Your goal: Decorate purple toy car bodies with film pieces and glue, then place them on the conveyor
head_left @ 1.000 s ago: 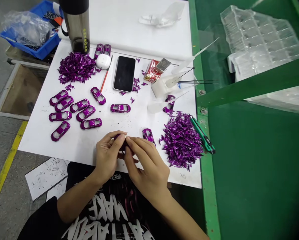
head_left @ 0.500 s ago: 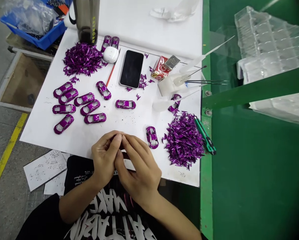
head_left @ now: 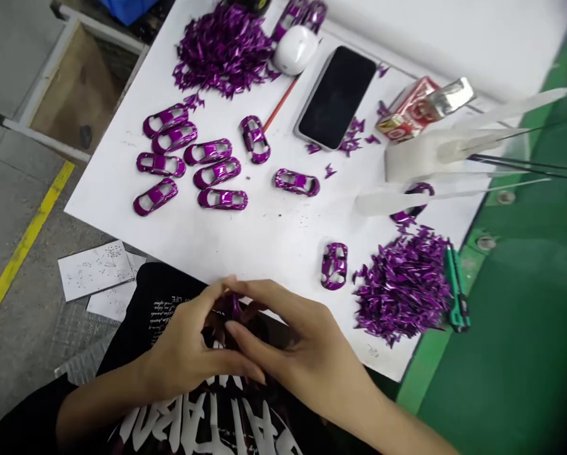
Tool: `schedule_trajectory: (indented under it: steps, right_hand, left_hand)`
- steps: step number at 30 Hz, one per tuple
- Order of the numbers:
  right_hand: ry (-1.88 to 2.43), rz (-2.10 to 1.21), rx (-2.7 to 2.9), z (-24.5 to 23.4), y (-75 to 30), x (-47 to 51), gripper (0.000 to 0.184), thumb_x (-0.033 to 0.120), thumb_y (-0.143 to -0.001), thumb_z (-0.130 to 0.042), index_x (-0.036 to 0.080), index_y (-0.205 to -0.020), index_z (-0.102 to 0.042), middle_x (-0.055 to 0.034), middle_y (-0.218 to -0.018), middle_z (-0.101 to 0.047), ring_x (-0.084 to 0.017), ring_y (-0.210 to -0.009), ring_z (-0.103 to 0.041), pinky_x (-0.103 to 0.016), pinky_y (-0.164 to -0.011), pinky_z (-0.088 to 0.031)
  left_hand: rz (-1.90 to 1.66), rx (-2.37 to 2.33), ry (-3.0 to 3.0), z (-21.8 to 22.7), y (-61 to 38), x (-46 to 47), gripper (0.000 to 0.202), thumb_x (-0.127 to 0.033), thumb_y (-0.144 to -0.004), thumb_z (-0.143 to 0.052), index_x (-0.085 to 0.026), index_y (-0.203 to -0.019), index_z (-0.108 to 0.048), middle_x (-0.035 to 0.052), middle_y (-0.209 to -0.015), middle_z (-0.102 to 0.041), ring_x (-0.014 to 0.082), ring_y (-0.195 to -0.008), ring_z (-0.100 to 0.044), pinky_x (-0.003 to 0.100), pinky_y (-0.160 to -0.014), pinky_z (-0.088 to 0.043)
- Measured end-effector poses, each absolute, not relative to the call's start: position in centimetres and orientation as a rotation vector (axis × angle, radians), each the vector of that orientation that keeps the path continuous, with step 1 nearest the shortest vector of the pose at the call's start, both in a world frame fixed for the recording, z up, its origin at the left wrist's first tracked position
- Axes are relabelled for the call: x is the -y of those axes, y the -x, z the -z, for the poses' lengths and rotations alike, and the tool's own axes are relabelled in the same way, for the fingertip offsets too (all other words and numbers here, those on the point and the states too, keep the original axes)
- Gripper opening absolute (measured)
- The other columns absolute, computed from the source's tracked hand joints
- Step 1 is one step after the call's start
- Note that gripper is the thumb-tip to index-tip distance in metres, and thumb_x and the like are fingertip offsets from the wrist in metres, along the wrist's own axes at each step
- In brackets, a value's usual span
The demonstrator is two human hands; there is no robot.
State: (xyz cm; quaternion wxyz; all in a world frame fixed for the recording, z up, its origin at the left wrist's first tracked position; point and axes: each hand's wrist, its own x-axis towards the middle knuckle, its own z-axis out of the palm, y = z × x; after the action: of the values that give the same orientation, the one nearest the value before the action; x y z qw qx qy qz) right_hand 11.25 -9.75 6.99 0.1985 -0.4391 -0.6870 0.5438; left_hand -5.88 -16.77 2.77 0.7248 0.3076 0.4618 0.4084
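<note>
Close to my body, just off the table's near edge, my left hand (head_left: 182, 344) and my right hand (head_left: 307, 338) meet at the fingertips. Between them shows a small shiny purple piece (head_left: 235, 308), mostly hidden by the fingers, so whether it is a car shell or a loose part I cannot tell. My right thumb and forefinger close around it; my left fingers curl about its other side, with the left thumb stretched out below. The nearest toy car body (head_left: 334, 266) lies on the white table right of my hands, beside a heap of pointed purple parts (head_left: 401, 284).
Several purple toy car bodies (head_left: 208, 151) lie at left. A second purple heap (head_left: 224, 50), a white case (head_left: 295, 50), a red stick (head_left: 281, 103) and a phone (head_left: 338, 98) are farther back. At right are white nozzle bottles (head_left: 382, 203), a red box (head_left: 406, 109) and a green cutter (head_left: 456, 287).
My view has tilted and come nearer the table. My hands have drawn closer to my body and turned, the left thumb now pointing away from the fingertips, and a purple piece shows between them.
</note>
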Motion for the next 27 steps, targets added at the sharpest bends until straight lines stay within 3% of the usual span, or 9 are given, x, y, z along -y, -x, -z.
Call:
schedule_trajectory:
  steps: [2,4,8,10,12,15,20,22,27]
  right_hand:
    - [1.267,-1.720,1.923,-7.0,-12.0,9.1,0.024,0.022,-0.098,-0.068,0.025,-0.122,-0.072,-0.0041,-0.104,-0.075,-0.026,-0.088,-0.075,-0.034,-0.077,-0.069]
    - [1.307,-1.783,1.942,-7.1,-12.6,8.1,0.021,0.026,-0.097,-0.069,0.026,-0.117,-0.074,-0.0032,-0.100,-0.076,-0.027,-0.087,-0.076,-0.034,-0.077,-0.069]
    - [1.329,-1.917,2.150,-7.6,-13.1,5.7,0.020,0.026,-0.095,-0.071,0.026,-0.114,-0.076,-0.0036,-0.097,-0.077,-0.029,-0.085,-0.077,-0.031,-0.067,-0.069]
    - [1.334,-1.968,2.267,-7.4,-13.0,5.0,0.016,0.021,-0.094,-0.071,0.025,-0.108,-0.077,-0.0041,-0.093,-0.077,-0.029,-0.076,-0.077,-0.028,-0.052,-0.066]
    - [1.364,-1.904,2.348,-6.5,-12.9,4.9,0.015,0.016,-0.092,-0.069,0.025,-0.103,-0.076,-0.0028,-0.085,-0.076,-0.027,-0.063,-0.075,-0.025,-0.039,-0.057]
    - [1.464,-1.799,2.426,-4.9,-12.5,4.8,0.016,0.013,-0.087,-0.074,0.026,-0.095,-0.073,0.0012,-0.077,-0.074,-0.025,-0.059,-0.072,-0.025,-0.039,-0.054]
    - [1.808,-2.140,2.419,-5.3,-10.7,2.8,0.021,0.013,-0.090,-0.075,0.024,-0.100,-0.059,0.0028,-0.072,-0.070,-0.022,-0.056,-0.069,-0.025,-0.042,-0.050]
    - [1.873,-2.238,2.465,-6.1,-9.9,1.9,0.017,0.015,-0.095,-0.073,0.022,-0.100,-0.058,0.0006,-0.078,-0.071,-0.023,-0.065,-0.071,-0.026,-0.049,-0.052]
    - [1.950,-2.138,2.642,-6.5,-8.9,1.2,0.022,0.012,-0.091,-0.078,0.022,-0.097,-0.060,-0.0015,-0.093,-0.072,-0.026,-0.083,-0.072,-0.031,-0.063,-0.053]
  left_hand:
    - [-0.728,-1.039,-0.529,-2.5,5.5,16.8,0.052,-0.016,-0.084,-0.081,-0.024,-0.132,-0.064,0.0080,-0.116,-0.075,0.0259,-0.108,-0.073,0.036,-0.095,-0.059]
    - [-0.690,-1.117,-0.452,-2.4,4.3,16.6,0.034,-0.014,-0.083,-0.075,-0.019,-0.116,-0.065,0.0065,-0.102,-0.075,0.0234,-0.096,-0.074,0.032,-0.082,-0.059]
    - [-0.631,-1.142,-0.223,-2.8,1.9,16.0,0.030,-0.015,-0.079,-0.070,-0.019,-0.106,-0.057,-0.0014,-0.075,-0.066,0.0131,-0.050,-0.060,0.024,-0.046,-0.045]
    - [-0.573,-1.045,-0.087,-2.9,1.4,15.5,0.022,-0.012,-0.077,-0.066,-0.019,-0.095,-0.056,-0.0063,-0.059,-0.055,0.0102,-0.037,-0.049,0.021,-0.038,-0.034]
    - [-0.530,-0.996,-0.004,-2.7,1.3,14.9,0.015,-0.008,-0.075,-0.062,-0.019,-0.074,-0.053,-0.0078,-0.047,-0.043,0.0090,-0.033,-0.043,0.020,-0.035,-0.028]
    - [-0.478,-1.025,0.068,-2.0,1.4,14.1,0.031,-0.004,-0.073,-0.059,-0.020,-0.053,-0.043,-0.0073,-0.038,-0.031,0.0072,-0.030,-0.033,0.021,-0.033,-0.023]
    - [-0.423,-1.056,0.093,-1.5,1.5,13.5,0.022,-0.003,-0.069,-0.059,-0.020,-0.060,-0.048,-0.0086,-0.042,-0.034,0.0070,-0.036,-0.031,0.021,-0.036,-0.024]
    - [-0.388,-1.064,0.106,-1.5,1.6,13.5,0.019,-0.004,-0.068,-0.060,-0.020,-0.064,-0.050,-0.0096,-0.044,-0.033,0.0068,-0.038,-0.030,0.021,-0.037,-0.023]
    - [-0.377,-1.116,-0.023,-1.4,1.6,13.7,0.018,-0.010,-0.070,-0.063,-0.019,-0.064,-0.048,-0.0068,-0.052,-0.038,0.0073,-0.047,-0.035,0.022,-0.043,-0.027]
